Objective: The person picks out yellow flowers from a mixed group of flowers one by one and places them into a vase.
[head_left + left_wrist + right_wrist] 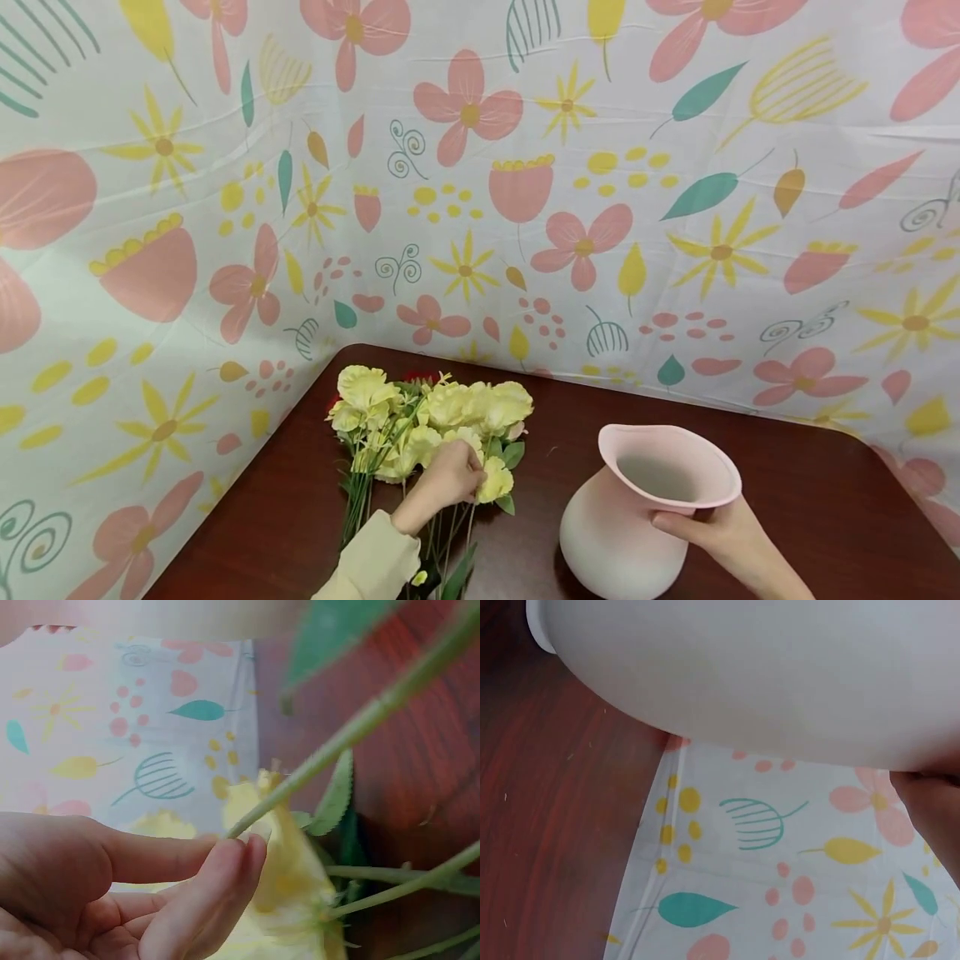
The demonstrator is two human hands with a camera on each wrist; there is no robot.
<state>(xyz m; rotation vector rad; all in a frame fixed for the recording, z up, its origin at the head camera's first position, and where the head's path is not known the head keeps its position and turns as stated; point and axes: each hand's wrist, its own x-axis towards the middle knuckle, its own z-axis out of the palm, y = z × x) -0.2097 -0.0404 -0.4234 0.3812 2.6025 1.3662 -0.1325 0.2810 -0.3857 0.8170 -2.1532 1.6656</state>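
Pale yellow artificial flowers (465, 404) lie in a bunch at the left of the table, their stems toward the near side. Over this bunch is my left hand (450, 477), thumb and fingers pinching a green flower stem (330, 750). Yellow petals (281, 877) show just behind the fingertips in the left wrist view. To the right stands a pink and white vase (626, 533) with a wide, wavy mouth. My right hand (731, 537) grips its neck from the right, thumb on the near side. In the right wrist view the vase's pale body (765, 682) hides most of that hand.
The dark reddish-brown table (551, 450) backs onto a white cloth (480, 233) printed with flowers and leaves, which also covers the left side. Some red petals (423, 377) show behind the yellow bunch. Green leaves (513, 454) stick out at its right.
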